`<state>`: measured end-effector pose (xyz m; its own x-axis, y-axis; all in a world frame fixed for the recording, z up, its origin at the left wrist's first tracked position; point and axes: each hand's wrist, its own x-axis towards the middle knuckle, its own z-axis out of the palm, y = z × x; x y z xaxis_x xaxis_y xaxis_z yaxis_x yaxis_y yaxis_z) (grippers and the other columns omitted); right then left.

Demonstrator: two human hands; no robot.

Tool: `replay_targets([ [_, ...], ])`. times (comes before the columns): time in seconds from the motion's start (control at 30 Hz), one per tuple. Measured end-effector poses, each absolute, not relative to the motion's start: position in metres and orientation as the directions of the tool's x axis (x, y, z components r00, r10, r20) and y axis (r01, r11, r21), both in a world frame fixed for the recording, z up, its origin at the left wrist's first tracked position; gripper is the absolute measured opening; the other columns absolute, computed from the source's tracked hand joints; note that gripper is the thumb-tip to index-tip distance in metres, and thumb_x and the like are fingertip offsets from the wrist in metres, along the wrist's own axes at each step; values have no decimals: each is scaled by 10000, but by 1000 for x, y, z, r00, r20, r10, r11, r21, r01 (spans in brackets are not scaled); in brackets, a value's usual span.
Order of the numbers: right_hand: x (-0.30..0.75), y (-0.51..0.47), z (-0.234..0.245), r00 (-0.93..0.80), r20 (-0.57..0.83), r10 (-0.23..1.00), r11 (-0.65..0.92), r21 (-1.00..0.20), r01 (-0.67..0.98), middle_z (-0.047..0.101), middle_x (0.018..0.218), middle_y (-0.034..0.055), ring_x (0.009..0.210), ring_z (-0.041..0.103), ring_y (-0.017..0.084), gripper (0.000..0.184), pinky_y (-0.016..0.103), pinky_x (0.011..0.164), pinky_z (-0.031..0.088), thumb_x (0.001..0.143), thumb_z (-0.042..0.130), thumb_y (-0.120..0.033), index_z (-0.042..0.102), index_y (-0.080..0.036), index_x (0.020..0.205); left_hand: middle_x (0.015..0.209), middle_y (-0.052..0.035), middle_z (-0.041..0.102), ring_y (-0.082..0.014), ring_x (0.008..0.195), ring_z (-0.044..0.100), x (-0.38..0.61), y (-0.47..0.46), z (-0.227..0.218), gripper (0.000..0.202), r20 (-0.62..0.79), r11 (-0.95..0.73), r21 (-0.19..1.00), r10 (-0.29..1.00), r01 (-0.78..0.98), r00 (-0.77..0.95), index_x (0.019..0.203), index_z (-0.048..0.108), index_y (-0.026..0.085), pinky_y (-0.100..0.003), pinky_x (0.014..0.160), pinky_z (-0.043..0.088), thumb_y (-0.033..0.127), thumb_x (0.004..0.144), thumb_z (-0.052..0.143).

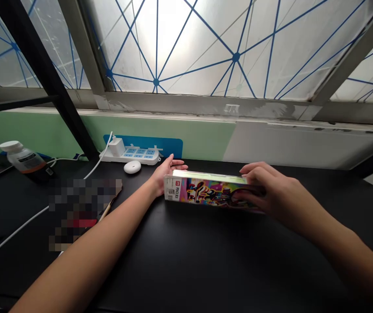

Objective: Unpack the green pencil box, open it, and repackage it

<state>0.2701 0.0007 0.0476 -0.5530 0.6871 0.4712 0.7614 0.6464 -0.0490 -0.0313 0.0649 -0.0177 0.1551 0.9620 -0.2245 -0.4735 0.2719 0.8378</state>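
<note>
Right now, the open left hand [168,177] cups the left end of a colourful toy box [206,192] on the black worktop [179,265]. The right hand [264,191] curls over its right end, holding it.

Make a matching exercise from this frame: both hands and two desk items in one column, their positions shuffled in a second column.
Column one:
1. Left hand
2. Right hand
3. White power strip
4. White-capped bottle

Column two:
A. Far left of the black desk
B. Over the right part of the colourful box
C. At the box's left end
D. Behind the round white puck

Pairs: 1-C, 2-B, 3-D, 4-A
</note>
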Motion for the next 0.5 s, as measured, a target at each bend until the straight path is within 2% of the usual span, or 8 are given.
replay_targets([
  [0.07, 263, -8, 45, -631, 448, 633, 680, 67, 730, 665, 1130, 96, 740, 649, 198, 130, 310, 573, 480, 932, 553, -330, 495, -233, 867, 973, -114, 718, -193, 835, 711, -31, 65, -19, 374, -201, 256, 853, 965, -454, 166, 927, 627, 157, -337, 815, 572, 494, 989, 478],
  [0.13, 252, -16, 35, -730, 378, 570, 726, 185, 662, 674, 1115, 118, 842, 669, 243, 22, 346, 663, 530, 886, 561, -206, 541, -217, 883, 976, -111, 714, -182, 871, 705, -30, 65, -20, 339, -166, 236, 875, 966, -423, 196, 944, 622, 162, -333, 883, 553, 474, 984, 496],
  [0.23, 238, -25, 19, -827, 277, 490, 770, 308, 559, 677, 1141, 163, 964, 666, 314, 90, 431, 793, 559, 822, 622, -169, 623, -179, 911, 995, -113, 712, -175, 885, 696, -32, 63, -18, 277, -127, 215, 924, 953, -317, 277, 989, 638, 157, -326, 902, 529, 426, 930, 616],
  [0.3, 233, -29, 13, -841, 241, 485, 787, 298, 540, 671, 1181, 171, 983, 664, 323, 121, 451, 810, 568, 831, 674, -247, 648, -169, 920, 998, -104, 714, -172, 880, 686, -35, 61, -13, 266, -122, 204, 950, 939, -237, 321, 986, 659, 154, -324, 901, 515, 369, 849, 733],
  [0.37, 233, -31, 14, -832, 228, 506, 800, 237, 552, 672, 1199, 151, 973, 668, 306, 181, 439, 792, 578, 838, 713, -323, 646, -176, 921, 1033, -84, 717, -183, 926, 674, -40, 56, -4, 318, -108, 156, 983, 922, -101, 371, 1004, 681, 171, -326, 912, 500, 353, 776, 807],
  [0.43, 233, -31, 17, -819, 220, 529, 804, 179, 567, 686, 1155, 124, 933, 669, 284, 190, 418, 750, 581, 841, 729, -337, 628, -190, 906, 1085, -68, 717, -212, 993, 665, -41, 47, 7, 406, -78, 6, 987, 895, 162, 439, 1078, 685, 204, -331, 905, 494, 440, 768, 800],
  [0.5, 231, -29, 19, -810, 217, 545, 799, 159, 580, 692, 1054, 103, 877, 656, 269, 163, 406, 709, 570, 843, 729, -287, 607, -198, 905, 1111, -61, 718, -243, 1021, 663, -35, 35, 18, 497, -47, -222, 855, 867, 468, 496, 1152, 669, 232, -335, 873, 493, 589, 807, 705],
])
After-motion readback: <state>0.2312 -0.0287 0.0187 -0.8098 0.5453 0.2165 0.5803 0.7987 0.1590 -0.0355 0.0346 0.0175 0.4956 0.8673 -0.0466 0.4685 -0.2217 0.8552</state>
